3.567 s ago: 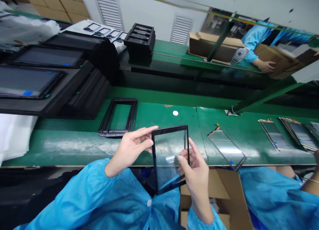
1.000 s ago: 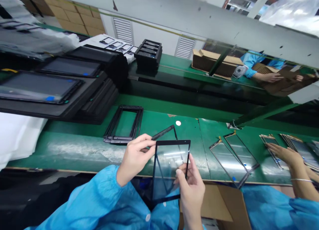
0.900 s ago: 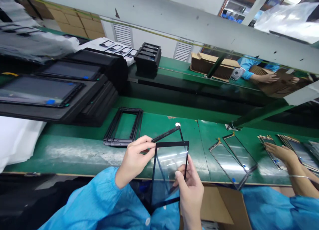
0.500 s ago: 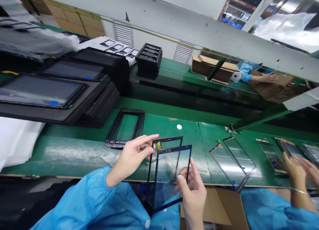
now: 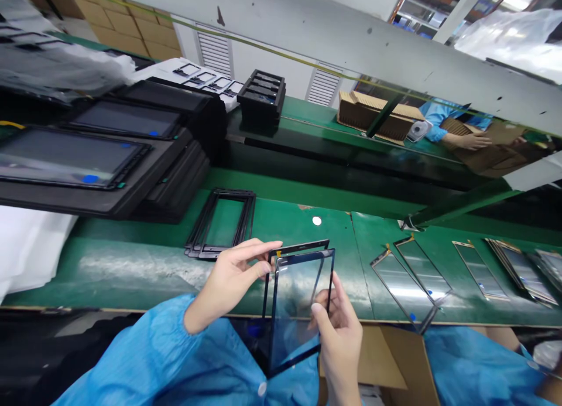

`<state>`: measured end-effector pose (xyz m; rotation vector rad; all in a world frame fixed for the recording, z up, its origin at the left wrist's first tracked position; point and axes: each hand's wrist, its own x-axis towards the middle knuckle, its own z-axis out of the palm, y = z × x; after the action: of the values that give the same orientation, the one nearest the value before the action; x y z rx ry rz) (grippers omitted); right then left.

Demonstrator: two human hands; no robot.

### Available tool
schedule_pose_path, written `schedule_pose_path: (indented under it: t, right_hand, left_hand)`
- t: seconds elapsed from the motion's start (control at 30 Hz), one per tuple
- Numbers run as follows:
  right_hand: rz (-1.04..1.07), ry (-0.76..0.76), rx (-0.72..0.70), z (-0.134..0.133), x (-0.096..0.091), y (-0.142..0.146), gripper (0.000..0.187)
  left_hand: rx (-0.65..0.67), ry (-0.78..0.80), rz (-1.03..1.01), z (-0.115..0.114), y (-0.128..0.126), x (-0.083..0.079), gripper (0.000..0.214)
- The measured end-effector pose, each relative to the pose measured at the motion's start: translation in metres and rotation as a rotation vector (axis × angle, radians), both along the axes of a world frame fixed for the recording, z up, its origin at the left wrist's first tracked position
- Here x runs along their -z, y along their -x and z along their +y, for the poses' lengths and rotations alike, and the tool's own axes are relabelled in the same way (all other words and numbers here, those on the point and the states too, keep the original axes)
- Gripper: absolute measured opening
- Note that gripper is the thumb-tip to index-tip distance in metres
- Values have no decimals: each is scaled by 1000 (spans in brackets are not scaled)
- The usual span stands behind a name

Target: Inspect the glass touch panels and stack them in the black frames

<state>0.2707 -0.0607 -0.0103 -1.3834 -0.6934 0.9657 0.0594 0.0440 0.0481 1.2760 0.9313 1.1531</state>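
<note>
My left hand [image 5: 235,280] pinches the upper left corner of a thin black frame [image 5: 305,245] between thumb and fingers. In my right hand [image 5: 340,335] is a clear glass touch panel [image 5: 294,318] with a black border, gripped at its right edge. The panel stands tilted upright in front of the frame and overlaps most of it. Their top edges lie close together, the frame's a little higher. A small yellow tab shows near the upper left corner. Whether the two touch lower down, I cannot tell.
Loose black frames [image 5: 219,224] lie stacked on the green bench [image 5: 132,277]. Dark foam trays [image 5: 175,177] with screens rise at the left. Several glass panels [image 5: 401,283] lie at the right, beside a co-worker's blue sleeve [image 5: 474,365]. An open cardboard box [image 5: 381,359] sits below the bench edge.
The glass panel and the black frame have come closer together at the top, and the panel has tilted slightly. The co-worker's hands have left the panels at the right.
</note>
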Motion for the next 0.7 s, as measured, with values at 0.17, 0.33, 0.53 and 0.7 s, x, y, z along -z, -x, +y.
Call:
schedule_pose_path:
  t: [0.17, 0.33, 0.53, 0.7]
  right_hand:
    - [-2, 32, 3, 2, -4, 2, 75]
    - [-9, 51, -35, 5, -9, 3, 73]
    - [-18, 76, -40, 5, -18, 6, 76]
    - [-21, 89, -45, 7, -20, 9, 76]
  left_hand:
    - [60, 128, -18, -3, 2, 2, 34]
    - [69, 229, -51, -6, 3, 4, 39]
    - [89, 292, -51, -5, 4, 6, 46]
    - [93, 320, -95, -4, 6, 15, 48]
